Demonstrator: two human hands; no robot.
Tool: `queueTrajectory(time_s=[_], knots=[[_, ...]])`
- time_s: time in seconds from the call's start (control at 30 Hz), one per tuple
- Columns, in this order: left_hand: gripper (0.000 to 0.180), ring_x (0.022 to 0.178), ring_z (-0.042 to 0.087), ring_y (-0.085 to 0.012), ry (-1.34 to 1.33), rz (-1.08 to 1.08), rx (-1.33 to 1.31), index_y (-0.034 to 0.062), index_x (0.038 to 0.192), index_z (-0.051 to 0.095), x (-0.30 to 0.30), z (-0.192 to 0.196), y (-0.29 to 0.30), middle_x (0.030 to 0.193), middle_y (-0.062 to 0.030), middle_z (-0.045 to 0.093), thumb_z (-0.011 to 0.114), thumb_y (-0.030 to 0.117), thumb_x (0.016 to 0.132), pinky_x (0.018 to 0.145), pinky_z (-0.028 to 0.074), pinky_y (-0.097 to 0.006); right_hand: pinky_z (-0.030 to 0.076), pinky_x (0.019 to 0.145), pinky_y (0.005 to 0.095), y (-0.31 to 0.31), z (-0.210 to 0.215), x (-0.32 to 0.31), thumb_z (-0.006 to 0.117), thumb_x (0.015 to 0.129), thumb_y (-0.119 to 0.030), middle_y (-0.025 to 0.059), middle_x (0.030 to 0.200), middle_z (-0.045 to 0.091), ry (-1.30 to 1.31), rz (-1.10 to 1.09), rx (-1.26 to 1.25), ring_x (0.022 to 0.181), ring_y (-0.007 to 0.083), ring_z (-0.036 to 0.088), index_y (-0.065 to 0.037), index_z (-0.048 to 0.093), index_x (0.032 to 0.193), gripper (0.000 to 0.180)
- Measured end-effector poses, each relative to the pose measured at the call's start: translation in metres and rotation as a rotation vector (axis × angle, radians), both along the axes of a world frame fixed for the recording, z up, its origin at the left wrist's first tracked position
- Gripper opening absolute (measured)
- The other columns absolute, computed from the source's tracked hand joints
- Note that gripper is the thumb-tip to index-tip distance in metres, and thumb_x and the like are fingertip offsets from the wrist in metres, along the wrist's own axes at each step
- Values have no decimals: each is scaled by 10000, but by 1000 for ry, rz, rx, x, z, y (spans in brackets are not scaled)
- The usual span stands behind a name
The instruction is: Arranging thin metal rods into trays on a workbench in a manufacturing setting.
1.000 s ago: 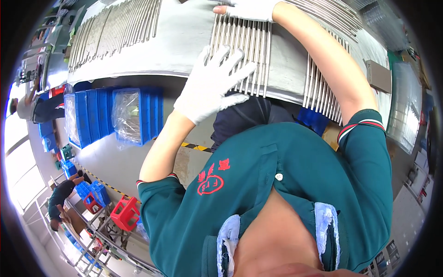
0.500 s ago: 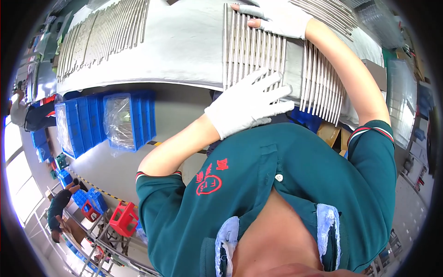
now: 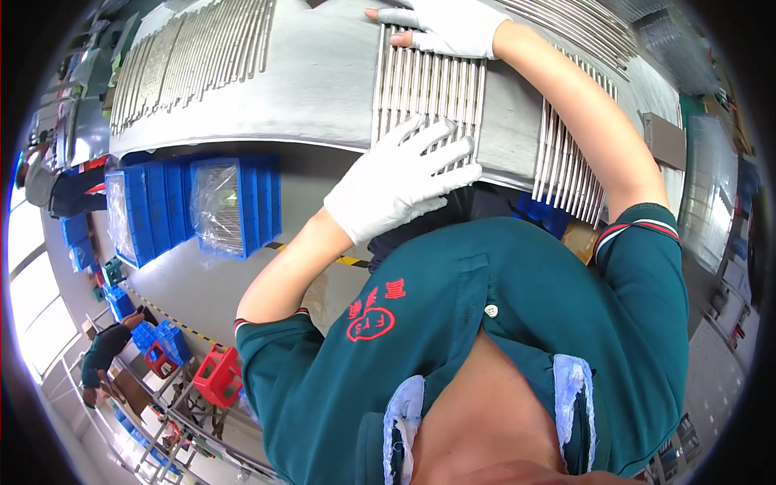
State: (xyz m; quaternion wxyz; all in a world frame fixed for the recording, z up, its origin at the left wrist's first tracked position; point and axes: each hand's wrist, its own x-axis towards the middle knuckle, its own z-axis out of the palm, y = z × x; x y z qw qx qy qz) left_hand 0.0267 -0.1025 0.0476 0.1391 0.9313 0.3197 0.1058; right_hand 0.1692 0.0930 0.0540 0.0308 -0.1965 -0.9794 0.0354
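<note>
Several thin metal rods (image 3: 428, 89) lie side by side in a flat row on the grey-covered table, in front of me. My left hand (image 3: 404, 179), in a white glove, rests over their near ends with its fingers spread. Across their far ends lies my right hand (image 3: 453, 26), gloved in white with some bare fingertips showing. Its fingers are stretched out, and the thumb is apart from them. Neither hand is closed round a rod. A second row of metal rods (image 3: 562, 153) lies to the right, partly hidden by my right forearm.
More rods (image 3: 194, 56) cover the table's left end, and others (image 3: 566, 28) lie at the far right. Blue crates (image 3: 259, 206) with plastic wrapping stand below the table's near edge at left. A red stool (image 3: 217, 377) and other people (image 3: 105, 356) are farther off at left.
Both hands and the row of rods under them have moved left across the table. The gap to the right-hand row has widened. The view has also shifted slightly.
</note>
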Motion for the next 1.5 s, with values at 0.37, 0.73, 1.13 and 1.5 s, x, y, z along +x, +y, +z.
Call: queueTrajectory(time_s=[0.37, 0.73, 1.13, 1.5], knots=[[575, 1253, 429, -350, -315, -63, 79, 109, 1311, 484, 34, -4, 22, 1323, -169, 482, 575, 449, 855, 1076, 290, -525, 171, 1141, 499, -14, 3, 71, 391, 911, -555, 214, 1439, 359, 11, -118, 71, 1351, 411, 284, -100, 443, 1379, 655], [734, 1280, 375, -420, -190, 169, 144, 56, 1304, 490, 47, -17, 67, 1357, -200, 446, 517, 613, 827, 1081, 256, -562, 158, 1124, 557, -120, 24, 203, 307, 885, -682, 239, 1441, 338, -35, -301, -89, 1338, 441, 292, -66, 446, 1355, 788], [750, 1226, 457, -397, -311, 14, 183, -31, 1219, 527, 87, -14, 53, 1288, -222, 512, 594, 571, 777, 1075, 292, -530, 186, 1113, 557, -136, 20, 187, 343, 867, -689, 273, 1405, 368, 55, -208, -123, 1311, 456, 329, 0, 405, 1360, 850], [739, 1243, 447, -384, -307, 33, 176, -18, 1228, 528, 71, -16, 52, 1304, -205, 510, 612, 557, 773, 1083, 280, -523, 193, 1114, 551, -133, 20, 170, 362, 861, -683, 275, 1402, 378, 56, -178, -120, 1310, 447, 341, 34, 414, 1342, 865]])
